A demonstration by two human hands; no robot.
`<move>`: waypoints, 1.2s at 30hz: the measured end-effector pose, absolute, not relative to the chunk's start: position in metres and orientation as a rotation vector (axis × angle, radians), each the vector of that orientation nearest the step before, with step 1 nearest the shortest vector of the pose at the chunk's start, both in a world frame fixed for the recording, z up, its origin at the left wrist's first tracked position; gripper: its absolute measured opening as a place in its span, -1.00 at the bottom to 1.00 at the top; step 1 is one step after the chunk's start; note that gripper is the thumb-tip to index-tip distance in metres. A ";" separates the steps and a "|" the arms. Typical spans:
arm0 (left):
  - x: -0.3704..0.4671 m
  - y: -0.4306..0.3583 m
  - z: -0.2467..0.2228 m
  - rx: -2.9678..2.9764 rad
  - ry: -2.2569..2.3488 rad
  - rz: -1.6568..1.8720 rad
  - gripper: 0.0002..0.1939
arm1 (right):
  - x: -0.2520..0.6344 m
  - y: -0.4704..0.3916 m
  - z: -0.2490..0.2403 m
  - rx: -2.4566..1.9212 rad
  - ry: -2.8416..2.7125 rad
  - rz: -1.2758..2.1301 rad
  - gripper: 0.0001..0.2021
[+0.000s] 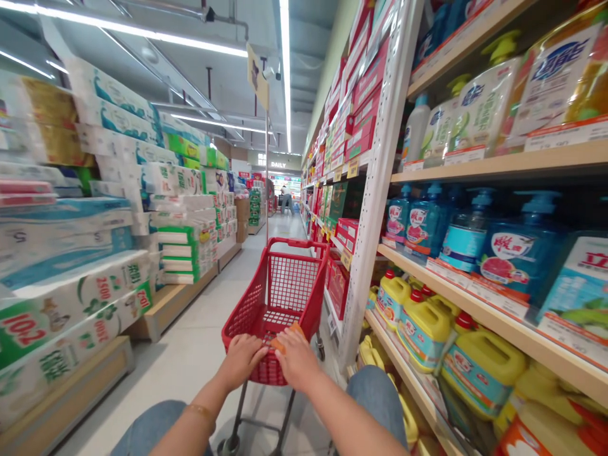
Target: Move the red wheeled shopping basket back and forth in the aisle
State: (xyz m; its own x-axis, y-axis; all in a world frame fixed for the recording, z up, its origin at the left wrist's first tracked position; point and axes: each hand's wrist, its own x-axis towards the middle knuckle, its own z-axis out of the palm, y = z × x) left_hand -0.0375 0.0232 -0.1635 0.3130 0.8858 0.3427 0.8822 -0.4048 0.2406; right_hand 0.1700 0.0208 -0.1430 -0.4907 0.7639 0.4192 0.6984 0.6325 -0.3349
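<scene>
A red plastic shopping cart [292, 278] stands in front of me, its latticed basket tapering away down the aisle. My left hand [244, 358] is closed over the left part of its near edge, thumb pointing inward. Beside it, my right hand [297, 358] closes over the right part of the same edge. Something orange [279, 345] shows around the right fingers; whether it is part of the handle or a separate item I cannot tell. The hands hide most of the handle. The visible part of the basket shows red mesh.
On the right, shelves hold blue pump bottles [515, 247] and yellow jugs [484, 367], with a white metal upright [375, 190] close to the cart. Stacked tissue packs [71, 304] line the left on wooden platforms [71, 392]. The tiled aisle [202, 342] runs ahead towards a distant person [287, 200].
</scene>
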 end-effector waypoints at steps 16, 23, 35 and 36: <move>-0.017 0.029 -0.157 2.631 1.705 0.488 -0.55 | 0.176 0.011 -0.172 -1.232 -2.203 0.101 -0.50; -0.013 0.029 -0.154 2.681 1.696 0.508 -0.56 | 0.217 0.032 -0.168 -1.421 -2.036 0.028 -0.49; 0.001 0.019 -0.149 2.789 1.626 0.659 -0.63 | 0.217 0.028 -0.161 -1.364 -2.081 0.035 -0.57; 0.003 0.019 -0.149 2.792 1.633 0.659 -0.64 | 0.219 0.030 -0.159 -1.415 -2.052 0.028 -0.56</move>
State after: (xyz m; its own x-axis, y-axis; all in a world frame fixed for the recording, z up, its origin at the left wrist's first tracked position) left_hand 0.0033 0.0191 -0.1491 0.4344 0.7998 0.4143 0.8632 -0.5010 0.0620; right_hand 0.2194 0.0298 -0.1593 -0.2175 0.8465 0.4860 0.8330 0.4205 -0.3595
